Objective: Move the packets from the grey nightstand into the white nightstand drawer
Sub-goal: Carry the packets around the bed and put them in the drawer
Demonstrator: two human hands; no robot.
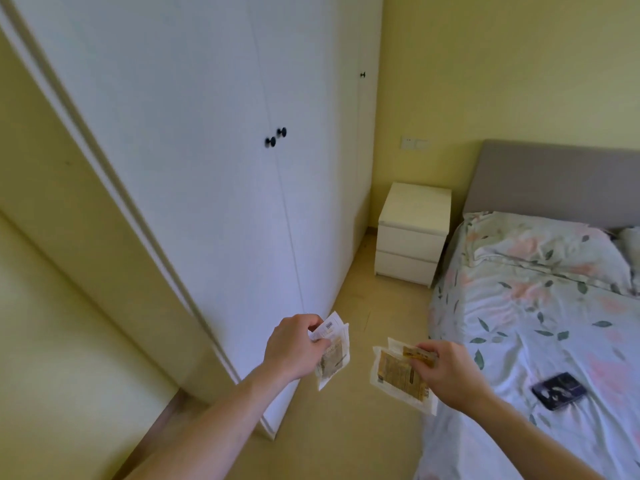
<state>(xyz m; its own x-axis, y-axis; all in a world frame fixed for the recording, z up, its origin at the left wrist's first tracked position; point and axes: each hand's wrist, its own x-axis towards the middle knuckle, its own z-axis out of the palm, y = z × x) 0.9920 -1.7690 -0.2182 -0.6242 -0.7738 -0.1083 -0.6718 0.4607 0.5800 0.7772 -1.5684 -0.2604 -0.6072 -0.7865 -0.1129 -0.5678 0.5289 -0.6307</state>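
Head view, packets: I carry the flat, clear-edged plastic packets (332, 348) with tan printed contents well short of the white two-drawer nightstand (412, 233), freeing neither hand for its shut drawers.
Left hand (294, 344): fingers curled, pinching a small stack.
Right hand (446, 372): pinching another packet (398, 372), nearer the floral-sheeted bed (540, 327).

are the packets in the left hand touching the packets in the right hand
Apart. The head view shows bare floor between the left hand's packets and the right hand's packets, each held by its own hand.
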